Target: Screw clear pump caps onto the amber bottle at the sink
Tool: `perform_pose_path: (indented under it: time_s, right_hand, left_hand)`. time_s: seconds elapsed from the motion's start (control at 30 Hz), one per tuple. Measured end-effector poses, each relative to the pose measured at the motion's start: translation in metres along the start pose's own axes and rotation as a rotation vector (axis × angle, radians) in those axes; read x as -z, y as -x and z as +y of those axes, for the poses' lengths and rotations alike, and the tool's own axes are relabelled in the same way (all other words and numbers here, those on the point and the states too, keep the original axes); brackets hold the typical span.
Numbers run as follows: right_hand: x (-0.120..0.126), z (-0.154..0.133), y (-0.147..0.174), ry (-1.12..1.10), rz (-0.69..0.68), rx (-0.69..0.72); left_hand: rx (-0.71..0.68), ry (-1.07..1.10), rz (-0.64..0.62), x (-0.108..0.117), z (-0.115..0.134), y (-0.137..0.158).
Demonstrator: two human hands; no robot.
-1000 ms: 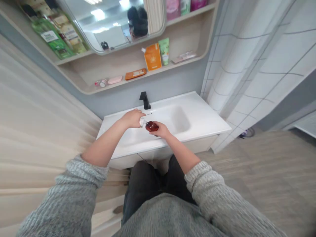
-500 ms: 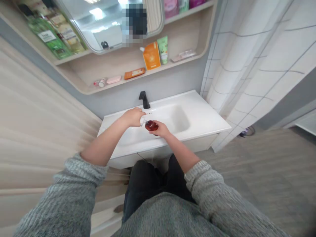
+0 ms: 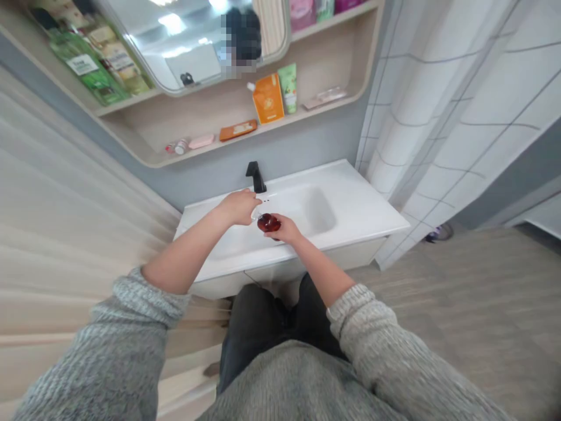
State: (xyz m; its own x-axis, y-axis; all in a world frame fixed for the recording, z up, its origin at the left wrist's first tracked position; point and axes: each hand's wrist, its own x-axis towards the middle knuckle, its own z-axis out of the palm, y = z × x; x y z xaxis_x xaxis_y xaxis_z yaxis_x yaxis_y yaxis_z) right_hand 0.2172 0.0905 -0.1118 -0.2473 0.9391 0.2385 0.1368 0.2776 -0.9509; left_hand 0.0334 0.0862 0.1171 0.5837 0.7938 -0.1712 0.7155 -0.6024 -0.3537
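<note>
Over the sink (image 3: 318, 204), my right hand (image 3: 288, 230) is wrapped round a dark red, see-through bottle (image 3: 268, 223). The bottle is tilted, with its pale, clear top (image 3: 256, 215) pointing left. My left hand (image 3: 239, 207) is at that top, its fingers curled round it and its index finger stretched toward the basin's back wall. Whether the top is a cap or a pump is too small to tell. Just behind my left hand stands a black faucet (image 3: 256, 177).
Above the sink hangs a shelf cabinet with a mirror (image 3: 197, 41). An orange pouch (image 3: 269, 99), a green tube (image 3: 288, 88), an orange packet (image 3: 238, 130) and a pink bar (image 3: 201, 141) sit on its lower shelf. A curtain (image 3: 65, 234) hangs left; a tiled wall (image 3: 438, 117) is right.
The left hand has shifted slightly, and the bottle's top looks clearer and less white between its fingers. My right hand and the bottle have stayed nearly in place.
</note>
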Motion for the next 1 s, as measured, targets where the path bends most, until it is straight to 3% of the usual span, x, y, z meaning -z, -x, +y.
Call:
perform_pose_path:
  time_s: [0.47, 1.0]
  right_hand:
    - [-0.002, 0.005, -0.001, -0.01, 0.026, 0.026]
    - [0.001, -0.002, 0.0, 0.02, 0.016, 0.042]
  left_hand:
    - [0.001, -0.054, -0.051, 0.023, 0.017, -0.001]
    - [-0.031, -0.124, -0.088, 0.022, 0.025, -0.011]
